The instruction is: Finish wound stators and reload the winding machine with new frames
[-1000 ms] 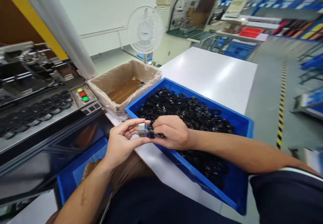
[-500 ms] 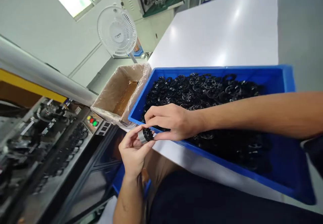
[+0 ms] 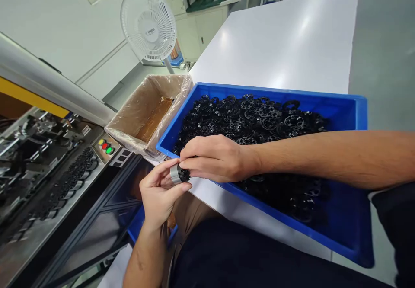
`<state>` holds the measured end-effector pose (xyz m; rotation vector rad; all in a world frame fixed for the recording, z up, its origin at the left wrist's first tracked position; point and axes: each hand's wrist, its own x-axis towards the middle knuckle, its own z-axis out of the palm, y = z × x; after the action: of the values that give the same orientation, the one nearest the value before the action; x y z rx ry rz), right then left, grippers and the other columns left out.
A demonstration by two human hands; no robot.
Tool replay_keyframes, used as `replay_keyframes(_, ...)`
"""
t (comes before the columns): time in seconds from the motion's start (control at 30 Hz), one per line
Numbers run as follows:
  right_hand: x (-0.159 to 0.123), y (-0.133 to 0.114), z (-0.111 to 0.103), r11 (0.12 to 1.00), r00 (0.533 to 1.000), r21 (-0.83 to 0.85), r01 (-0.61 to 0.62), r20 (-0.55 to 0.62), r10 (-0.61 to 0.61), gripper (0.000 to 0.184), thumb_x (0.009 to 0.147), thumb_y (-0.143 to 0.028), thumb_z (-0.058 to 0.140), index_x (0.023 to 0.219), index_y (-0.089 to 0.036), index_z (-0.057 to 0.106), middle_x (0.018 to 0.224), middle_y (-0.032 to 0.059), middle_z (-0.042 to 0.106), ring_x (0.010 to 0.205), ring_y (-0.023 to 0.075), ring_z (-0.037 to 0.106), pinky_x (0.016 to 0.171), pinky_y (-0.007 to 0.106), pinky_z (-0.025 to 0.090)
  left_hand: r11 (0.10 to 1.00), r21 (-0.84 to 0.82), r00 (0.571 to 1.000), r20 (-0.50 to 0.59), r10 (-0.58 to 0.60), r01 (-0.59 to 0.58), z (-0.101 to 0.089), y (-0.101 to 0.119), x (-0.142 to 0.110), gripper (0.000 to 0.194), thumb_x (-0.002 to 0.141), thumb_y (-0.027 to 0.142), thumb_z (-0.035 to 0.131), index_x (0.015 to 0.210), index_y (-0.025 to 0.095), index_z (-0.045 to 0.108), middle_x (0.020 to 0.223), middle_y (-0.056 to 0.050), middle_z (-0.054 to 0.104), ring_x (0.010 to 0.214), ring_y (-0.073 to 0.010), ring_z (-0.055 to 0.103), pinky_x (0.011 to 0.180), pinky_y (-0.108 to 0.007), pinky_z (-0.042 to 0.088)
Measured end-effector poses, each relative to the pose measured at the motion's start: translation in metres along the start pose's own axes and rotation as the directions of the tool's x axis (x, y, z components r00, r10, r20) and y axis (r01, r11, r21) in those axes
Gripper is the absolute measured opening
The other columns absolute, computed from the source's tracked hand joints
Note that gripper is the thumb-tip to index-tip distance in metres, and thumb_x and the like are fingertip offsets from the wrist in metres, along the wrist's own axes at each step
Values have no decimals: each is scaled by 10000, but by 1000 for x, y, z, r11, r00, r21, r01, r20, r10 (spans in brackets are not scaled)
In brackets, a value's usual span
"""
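Observation:
My left hand (image 3: 158, 193) grips a short grey metal cylinder (image 3: 175, 174), like a motor stator core, between thumb and fingers. A black toothed plastic part (image 3: 184, 173) sits at its right end. My right hand (image 3: 218, 158) is closed, its fingertips pressed against that black part from the right and above; its fingers partly hide the contact. Both hands are over the near left edge of a blue plastic bin (image 3: 343, 110). Heaped in the bin are many loose black plastic rings (image 3: 246, 119) with spoke-like insides. My right forearm crosses above them.
Left of the bin stands a carton lined with clear plastic (image 3: 129, 119). A machine (image 3: 52, 149) with coloured buttons (image 3: 106, 146) and rows of dark parts is at far left. A white fan (image 3: 149, 26) stands behind the carton; a white table (image 3: 279, 46) lies under and beyond the bin.
Both hands and the metal cylinder have shifted slightly left in the view as the camera moved. My right fingers now cover more of the black part's top and are drawn closer together.

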<state>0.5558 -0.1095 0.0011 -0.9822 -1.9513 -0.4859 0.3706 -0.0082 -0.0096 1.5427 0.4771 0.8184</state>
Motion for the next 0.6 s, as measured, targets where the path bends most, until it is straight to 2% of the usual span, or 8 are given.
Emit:
replay_keyframes(0.2, 0, -2, 2, 997, 998, -51, 55, 9, -54, 96, 1003, -159, 539, 1075, -107, 577, 1003, 88, 649, 976, 153, 629, 882, 292, 584, 998, -53, 999, 23, -41, 42, 0, 4, -1, 526, 435, 213, 985, 929, 233, 808, 843, -43, 800, 738, -198, 764, 682, -235, 627)
replay_keyframes(0.33, 1, -7, 3, 995, 996, -55, 80, 40, -78, 94, 997, -151, 547, 1063, -100, 591, 1017, 99, 651, 973, 161, 630, 867, 307, 586, 996, -66, 997, 50, -56, 60, 2, 3, -3, 485, 473, 225, 976, 929, 223, 812, 820, -49, 795, 710, -200, 755, 657, -250, 629)
replay_keyframes(0.4, 3, -3, 1, 1000, 997, 8, 15, 78, -16, 105, 1007, -191, 554, 1033, -107, 611, 1018, 94, 656, 973, 151, 626, 860, 301, 578, 994, -74, 996, 63, -70, 75, 2, 2, -4, 461, 541, 244, 953, 978, 224, 809, 851, -55, 796, 714, -195, 752, 668, -256, 631)
replay_keyframes(0.47, 5, 11, -4, 986, 983, 101, -129, 144, 114, 171, 1000, -268, 593, 1038, -106, 633, 1042, 95, 662, 998, 147, 626, 859, 294, 568, 994, -64, 994, 75, -85, 90, -1, 0, -4, 440, 647, 261, 901, 1072, 238, 789, 989, -71, 791, 773, -187, 752, 712, -261, 630)
replay_keyframes(0.5, 5, 21, -6, 965, 960, 110, -238, 178, 217, 211, 986, -302, 622, 1051, -102, 641, 1056, 98, 665, 1005, 150, 629, 852, 292, 565, 994, -49, 993, 79, -90, 94, -4, 0, -4, 428, 699, 267, 867, 1117, 247, 775, 1080, -77, 775, 814, -183, 750, 741, -261, 627)
replay_keyframes(0.53, 4, 33, -8, 928, 914, 69, -365, 217, 343, 240, 967, -318, 652, 1061, -98, 649, 1060, 99, 670, 997, 155, 635, 842, 294, 563, 995, -30, 992, 79, -96, 98, -7, -1, -4, 412, 748, 271, 831, 1153, 255, 760, 1160, -82, 752, 855, -181, 746, 769, -263, 623)
replay_keyframes(0.57, 1, 45, -9, 875, 837, -26, -483, 281, 470, 246, 952, -309, 671, 1069, -92, 657, 1057, 101, 677, 978, 161, 642, 832, 297, 560, 995, -10, 992, 73, -101, 102, -11, -2, -3, 392, 787, 276, 798, 1175, 257, 749, 1211, -86, 732, 889, -182, 740, 788, -267, 619)
replay_keyframes(0.6, -3, 55, -8, 811, 733, -152, -565, 360, 577, 227, 943, -276, 680, 1069, -87, 668, 1045, 103, 686, 956, 170, 649, 828, 304, 555, 994, 2, 992, 64, -108, 108, -16, -4, -3, 373, 814, 283, 772, 1185, 253, 743, 1228, -91, 723, 909, -186, 735, 795, -275, 617)
